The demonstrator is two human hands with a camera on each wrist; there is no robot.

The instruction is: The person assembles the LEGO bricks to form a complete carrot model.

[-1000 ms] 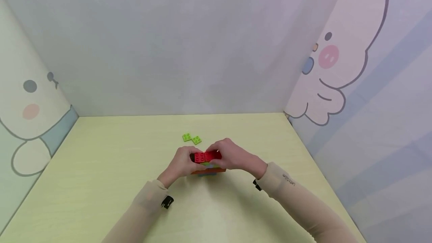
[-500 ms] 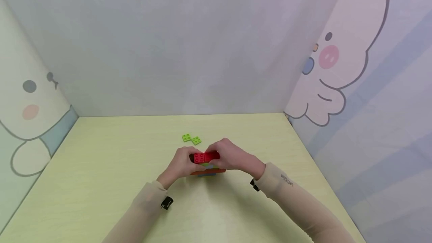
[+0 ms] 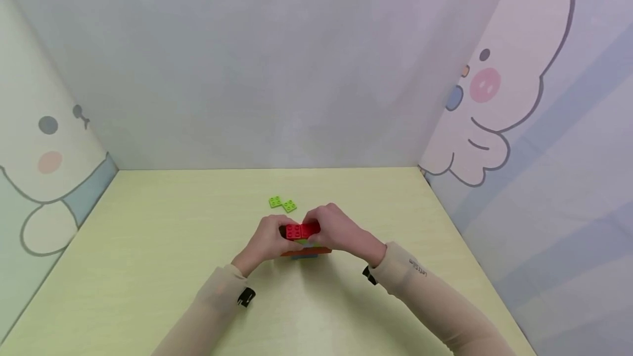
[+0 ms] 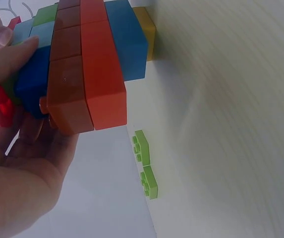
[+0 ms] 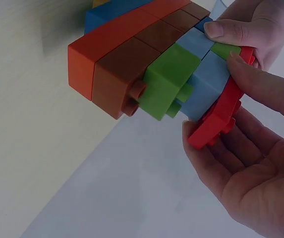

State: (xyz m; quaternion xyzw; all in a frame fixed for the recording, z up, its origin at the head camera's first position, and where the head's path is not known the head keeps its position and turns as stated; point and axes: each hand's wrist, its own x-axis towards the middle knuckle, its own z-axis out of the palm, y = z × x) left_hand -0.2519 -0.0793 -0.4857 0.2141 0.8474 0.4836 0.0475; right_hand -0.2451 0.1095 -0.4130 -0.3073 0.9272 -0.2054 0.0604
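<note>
A stack of building bricks (image 4: 104,74) stands on the table between both hands. Upward it runs through yellow, blue, orange-red and brown layers, then mixed blue, light blue and green bricks. Red bricks (image 3: 293,231) form the top row. My left hand (image 3: 267,240) grips the stack's left end, thumb on the near side and fingers behind. At the right end, my right hand (image 3: 338,229) pinches the upper part. Its thumb (image 5: 260,84) lies by the light blue and red bricks, while a fingertip touches the red brick's end. The far side is mostly hidden.
Two flat lime-green bricks (image 3: 275,202) lie close together on the table (image 3: 173,224), just behind the stack. A grey curtain wall (image 3: 267,70) rises at the table's back edge. Printed cartoon panels (image 3: 494,98) flank both sides.
Both hands keep their hold on the stack. My right wrist and forearm have shifted slightly to the left; the bricks look the same.
</note>
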